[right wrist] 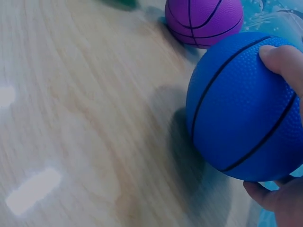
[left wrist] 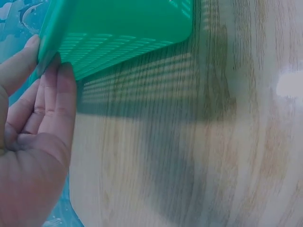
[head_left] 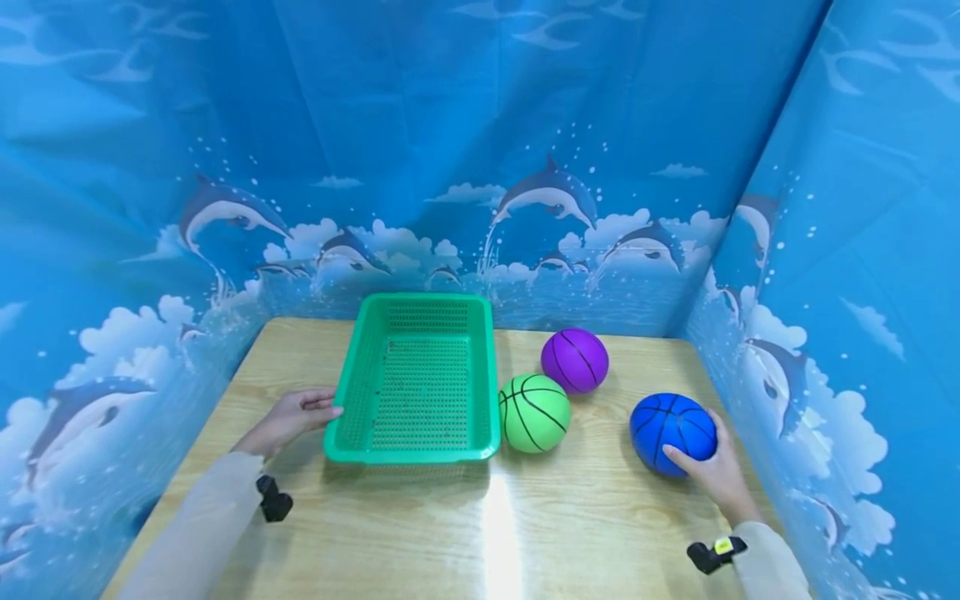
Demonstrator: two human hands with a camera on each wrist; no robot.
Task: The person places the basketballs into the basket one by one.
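Observation:
A green perforated plastic basket (head_left: 412, 456) stands on the left half of the table with nothing inside. My left hand (head_left: 294, 419) pinches its left rim near the front corner; in the left wrist view the thumb lies on one side of the rim and the fingers (left wrist: 66, 87) on the other. At the right, my right hand (head_left: 716, 467) grips a blue ball (head_left: 670, 429) with black basketball lines, thumb on its near side and fingers around its right side. A light green ball (head_left: 535, 413) sits right beside the basket, and a purple ball (head_left: 575, 361) lies behind it.
The light wooden table (head_left: 405, 533) backs onto a blue dolphin-print curtain (head_left: 420, 125), which also runs along both sides. A black wrist device (head_left: 273, 500) is on the left sleeve and another (head_left: 716, 554) on the right.

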